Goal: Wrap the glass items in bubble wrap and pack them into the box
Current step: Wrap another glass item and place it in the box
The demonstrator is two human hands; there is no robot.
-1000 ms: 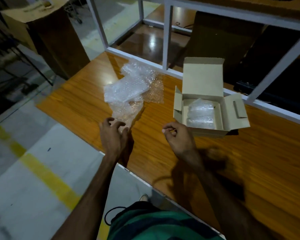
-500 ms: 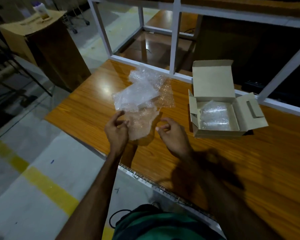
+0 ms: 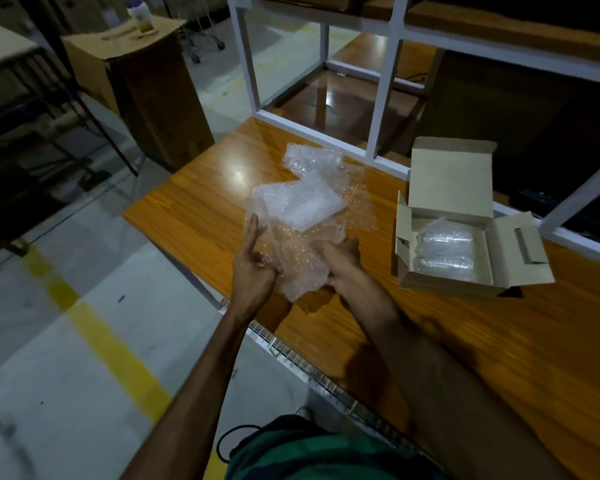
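A: On the table (image 3: 430, 341), near its edge: both hands on one bubble wrap sheet (image 3: 300, 268). Left hand (image 3: 253, 268) grips its left side, thumb up. Right hand (image 3: 340, 261) holds the right side, fingers curled under.

B: Other wrap?

A: A bubble wrap pile (image 3: 309, 188) lies just beyond the hands.

B: Box?

A: Box (image 3: 465, 233) to the right, lid open, a wrapped bundle (image 3: 445, 251) inside. Contents not discernible.
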